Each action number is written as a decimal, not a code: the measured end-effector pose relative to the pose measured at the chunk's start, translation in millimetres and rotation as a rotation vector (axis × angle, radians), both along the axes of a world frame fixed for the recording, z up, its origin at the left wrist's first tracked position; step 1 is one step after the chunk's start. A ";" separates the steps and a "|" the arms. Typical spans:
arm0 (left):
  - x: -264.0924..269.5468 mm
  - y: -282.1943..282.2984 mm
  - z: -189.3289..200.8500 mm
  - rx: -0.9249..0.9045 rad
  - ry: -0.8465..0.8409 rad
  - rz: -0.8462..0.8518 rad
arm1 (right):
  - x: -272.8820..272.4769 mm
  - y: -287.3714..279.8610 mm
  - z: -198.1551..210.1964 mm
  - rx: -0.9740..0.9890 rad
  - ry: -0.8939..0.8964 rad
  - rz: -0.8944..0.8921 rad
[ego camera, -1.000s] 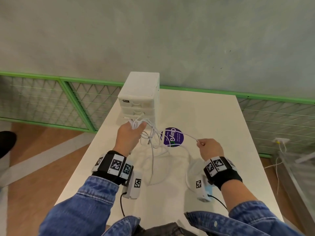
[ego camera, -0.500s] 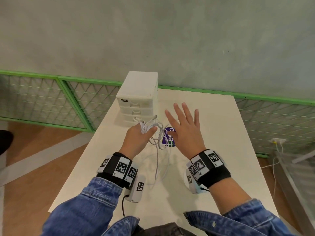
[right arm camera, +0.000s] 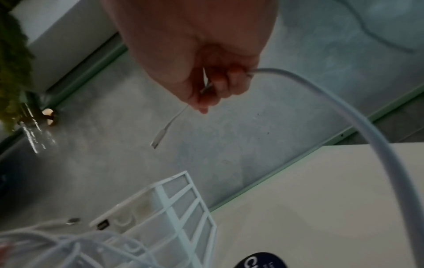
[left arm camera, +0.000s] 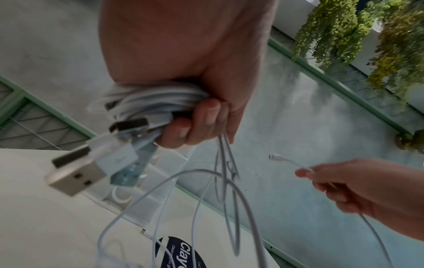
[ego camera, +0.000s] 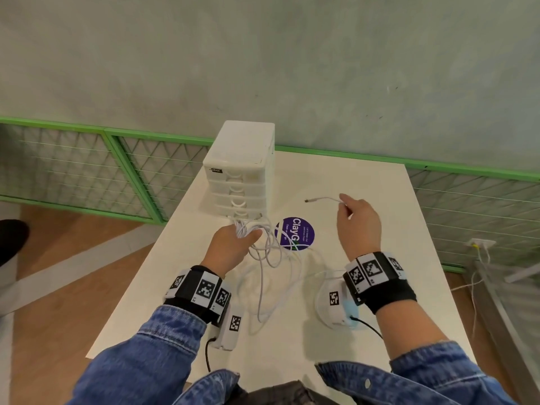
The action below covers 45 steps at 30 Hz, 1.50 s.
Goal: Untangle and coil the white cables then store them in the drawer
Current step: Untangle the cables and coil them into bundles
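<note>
My left hand [ego camera: 230, 247] grips a bundle of white cables [left arm camera: 151, 101] in front of the white drawer unit [ego camera: 241, 173]; USB plugs [left arm camera: 75, 174] stick out of the fist, and loose loops [ego camera: 271, 258] hang from it to the table. My right hand [ego camera: 358, 223] pinches one white cable near its end, held above the table to the right. Its small connector [ego camera: 309, 201] points left toward the drawers. In the right wrist view that cable [right arm camera: 344, 116] arcs away from my fingers [right arm camera: 220, 85]. All drawers look closed.
A white table [ego camera: 365, 340] carries the drawer unit at its back left and a round purple sticker [ego camera: 304, 232] in the middle. A green-framed mesh fence [ego camera: 87, 171] and a grey wall stand behind. Wooden floor lies to the left.
My right hand, spread open over the sticker half a second ago, now pinches a cable end and has moved right and up. My left hand keeps its bundle by the drawers.
</note>
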<state>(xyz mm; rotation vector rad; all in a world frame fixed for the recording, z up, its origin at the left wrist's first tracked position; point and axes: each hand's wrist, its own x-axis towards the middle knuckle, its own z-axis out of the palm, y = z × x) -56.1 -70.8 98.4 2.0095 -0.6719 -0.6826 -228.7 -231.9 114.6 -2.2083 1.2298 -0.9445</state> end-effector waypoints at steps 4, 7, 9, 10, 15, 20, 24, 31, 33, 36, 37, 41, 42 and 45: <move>-5.8 -3.0 6.2 -0.101 0.130 0.010 | -4.4 -9.9 -25.6 0.164 0.303 0.019; -10.6 -5.8 11.8 -0.151 0.167 -0.019 | -2.0 -0.8 -38.7 0.206 0.346 0.151; -13.1 -6.7 13.0 -0.164 0.184 -0.033 | 0.9 6.4 -34.2 0.179 0.233 0.227; -14.1 -7.5 13.1 -0.168 0.193 -0.034 | 2.6 10.5 -28.7 0.173 0.143 0.261; -19.3 -10.6 16.7 -0.187 0.222 -0.034 | 14.2 36.4 -3.5 0.236 0.033 0.510; -22.5 -11.6 21.3 -0.208 0.267 -0.072 | 17.0 39.9 -11.2 0.251 0.015 0.465; -23.8 -10.5 24.8 -0.235 0.343 -0.091 | 14.9 38.5 -9.9 0.438 -0.103 0.545; -25.0 -13.7 28.5 -0.203 0.309 -0.125 | 15.5 33.9 -20.7 0.388 -0.050 0.512; -23.4 -14.0 26.8 -0.188 0.249 -0.106 | 10.9 27.8 -21.0 0.342 -0.117 0.509; -16.8 -13.9 25.6 -0.172 0.195 -0.051 | 2.4 21.6 -17.5 0.275 -0.220 0.463; -13.8 -13.7 25.4 -0.178 0.199 -0.027 | -0.4 18.3 -17.3 0.274 -0.253 0.430; -6.5 -13.1 25.3 -0.186 0.235 0.014 | -10.3 1.7 -20.0 0.267 -0.234 0.330; -5.5 -13.1 26.2 -0.191 0.245 0.014 | -12.8 -2.4 -21.6 0.229 -0.192 0.301; -2.1 -12.6 29.5 -0.184 0.246 0.010 | -24.2 -18.0 -30.7 0.200 -0.105 0.116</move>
